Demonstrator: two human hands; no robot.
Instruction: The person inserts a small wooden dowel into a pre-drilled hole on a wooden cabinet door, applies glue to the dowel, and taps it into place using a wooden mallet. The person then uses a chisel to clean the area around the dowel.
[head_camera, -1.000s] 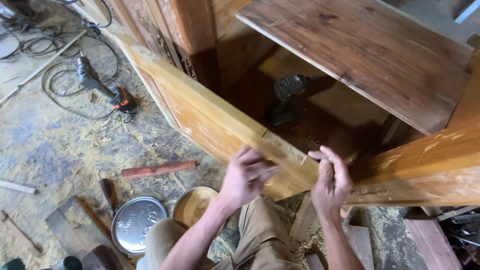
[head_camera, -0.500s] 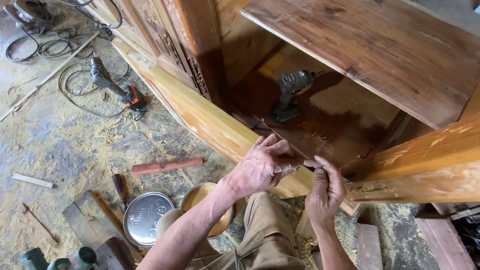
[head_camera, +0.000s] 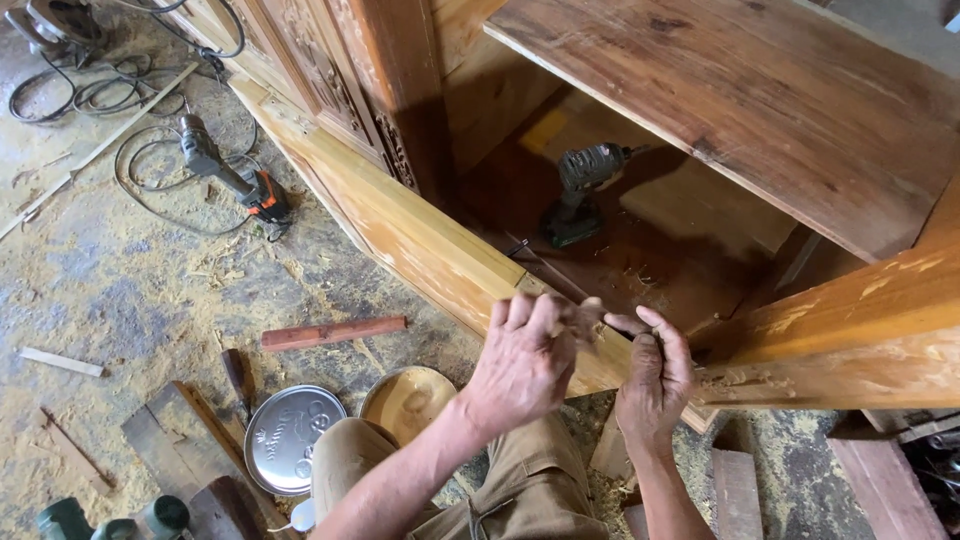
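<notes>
My left hand (head_camera: 525, 360) and my right hand (head_camera: 655, 380) are raised side by side over the pale wooden rail (head_camera: 420, 235) at the front of a cabinet. Their fingertips meet above the rail's edge. My right thumb and forefinger pinch a small thin dark piece (head_camera: 622, 324) that is too small to identify. The curled fingers of my left hand touch the same spot, but I cannot see whether they grip it. A cordless drill (head_camera: 580, 190) stands inside the cabinet on its dark floor, beyond my hands.
A broad brown board (head_camera: 760, 100) slopes over the cabinet's right side. On the sawdust-covered floor lie a corded power tool (head_camera: 230, 175), a reddish stick (head_camera: 335, 332), a chisel (head_camera: 237, 375), a round metal lid (head_camera: 290, 435) and a wooden bowl (head_camera: 410, 400). Planks lie by my knees.
My hands have come closer together, until the fingertips touch. The view has shifted so that the cabinet's inside and the drill show more fully.
</notes>
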